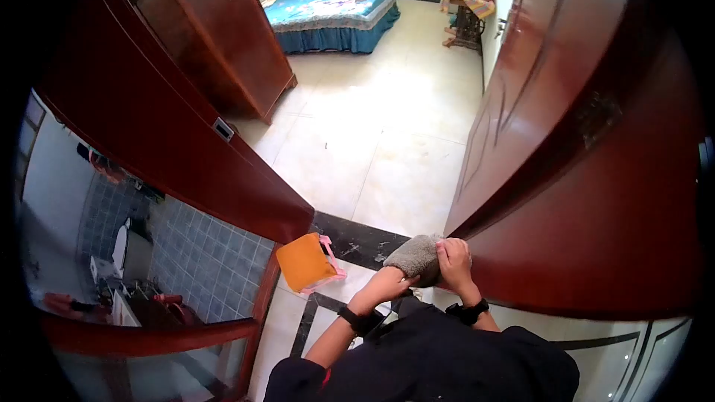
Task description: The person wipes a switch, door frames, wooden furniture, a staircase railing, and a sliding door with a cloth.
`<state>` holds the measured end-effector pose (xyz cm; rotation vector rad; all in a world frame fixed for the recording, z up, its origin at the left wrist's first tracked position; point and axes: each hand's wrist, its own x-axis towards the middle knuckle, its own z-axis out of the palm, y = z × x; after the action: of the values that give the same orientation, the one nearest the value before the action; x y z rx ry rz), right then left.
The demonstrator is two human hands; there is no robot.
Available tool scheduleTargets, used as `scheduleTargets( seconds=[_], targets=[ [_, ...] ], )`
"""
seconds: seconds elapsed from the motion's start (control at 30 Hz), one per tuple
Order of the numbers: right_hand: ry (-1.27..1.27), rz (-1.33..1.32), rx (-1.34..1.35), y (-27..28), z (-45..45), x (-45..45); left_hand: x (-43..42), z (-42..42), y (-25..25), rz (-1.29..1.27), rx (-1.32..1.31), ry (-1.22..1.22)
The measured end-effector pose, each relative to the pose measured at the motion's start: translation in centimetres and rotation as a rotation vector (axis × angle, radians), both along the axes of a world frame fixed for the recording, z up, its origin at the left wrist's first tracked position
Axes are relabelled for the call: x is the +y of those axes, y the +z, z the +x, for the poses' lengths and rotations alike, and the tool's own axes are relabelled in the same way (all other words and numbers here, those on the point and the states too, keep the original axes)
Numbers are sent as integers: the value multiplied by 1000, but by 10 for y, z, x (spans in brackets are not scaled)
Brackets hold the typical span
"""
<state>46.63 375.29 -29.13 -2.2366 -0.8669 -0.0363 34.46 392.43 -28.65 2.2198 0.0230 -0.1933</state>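
Note:
A grey, fuzzy cloth [414, 254] is bunched up between my two hands, in front of my dark shirt. My left hand [387, 284] holds its lower left side, with the fingers partly hidden under it. Closed on the cloth's right end is my right hand [454, 262], thumb and fingers pressed together. Each wrist wears a black band. Just left of the cloth, a small stool with an orange top [305, 262] and pink legs stands on the floor.
A red-brown door [551, 141] stands on the right, a door frame [223, 171] on the left. Beyond the dark threshold [350, 242] are a wardrobe [216, 30], a bed [331, 11] and a small table [468, 7]. A blue-tiled bathroom [205, 260] lies left.

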Motion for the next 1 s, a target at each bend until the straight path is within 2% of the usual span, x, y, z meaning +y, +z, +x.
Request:
scheduleTargets(
  seconds=[0.07,0.13,0.2,0.33,0.37,0.4,0.47,0.53,0.57,0.6,0.67,0.73,0.8,0.87,0.9,0.93,1.0],
  targets=[
    [45,88,-158,19,14,25,23,11,12,-68,115,-27],
    [91,165,-49,13,29,41,39,17,-15,38,116,76],
    [130,155,97,27,36,56,51,21,-12,-41,6,168],
    [174,95,121,40,53,95,95,42,21,15,244,110],
    [185,99,63,45,59,111,110,48,2,50,230,76],
    [197,86,56,53,65,126,124,55,4,91,205,64],
    [248,15,-155,72,72,156,152,71,10,163,389,-20],
    [261,-23,-165,85,75,185,182,82,-3,64,406,-93],
    [252,14,-210,89,82,207,200,84,-4,87,286,-69],
    [244,47,-259,92,89,228,223,91,5,117,364,-133],
    [261,13,-329,98,108,263,267,98,-10,27,232,-83],
    [365,58,-412,109,129,306,309,105,3,68,265,95],
    [443,38,-449,126,148,345,350,117,2,179,481,195],
    [543,80,-559,132,167,378,388,125,9,140,525,265],
    [573,89,-599,126,175,385,396,128,3,179,422,344],
    [587,83,-590,128,181,399,417,136,1,116,519,285],
    [646,139,-624,135,193,423,436,150,15,156,499,368]
  ],
)
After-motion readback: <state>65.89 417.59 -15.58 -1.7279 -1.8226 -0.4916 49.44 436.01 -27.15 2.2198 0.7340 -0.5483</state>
